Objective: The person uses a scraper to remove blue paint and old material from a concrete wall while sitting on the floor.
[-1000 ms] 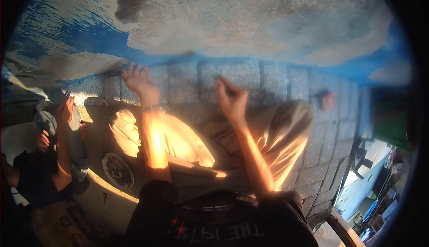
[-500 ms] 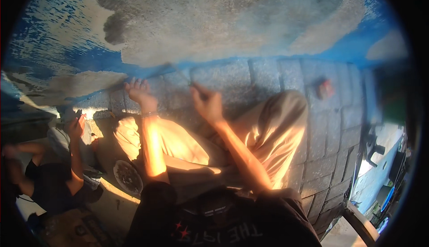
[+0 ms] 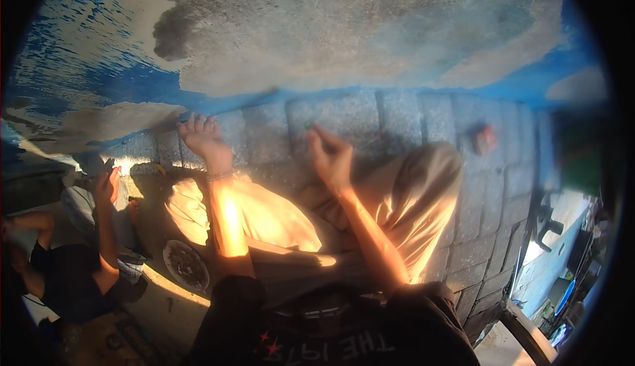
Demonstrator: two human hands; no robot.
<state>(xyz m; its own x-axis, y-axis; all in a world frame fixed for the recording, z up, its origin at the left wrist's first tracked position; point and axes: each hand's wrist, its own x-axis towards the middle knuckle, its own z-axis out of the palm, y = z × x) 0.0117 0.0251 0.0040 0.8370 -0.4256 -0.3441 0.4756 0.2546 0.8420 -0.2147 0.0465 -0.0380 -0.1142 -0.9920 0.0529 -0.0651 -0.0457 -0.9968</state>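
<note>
My left hand [image 3: 206, 142] is raised close to the foot of the painted wall [image 3: 284, 42]. Its fingers are spread a little and hold nothing. My right hand [image 3: 331, 159] is closed in a pinch over the grey paving blocks [image 3: 334, 118]. Between thumb and forefinger is a thin brush-like stick [image 3: 309, 126]; only a small greenish bit shows plainly by the fingertips. A blurred dark tip lies farther up, by the blue strip at the wall's base. The wall bears blue paint with grey and cream cloud shapes.
My bent legs in tan trousers [image 3: 423, 194] lie under my arms. A round tub [image 3: 186, 265] with speckled contents stands at left, near another person [image 3: 73, 267] with raised hands. A small red object [image 3: 484, 139] sits on the paving at right. A cardboard box [image 3: 99, 343] is lower left.
My right hand has moved to the right with the thin brush-like stick, away from my left hand. My left hand has shifted slightly left.
</note>
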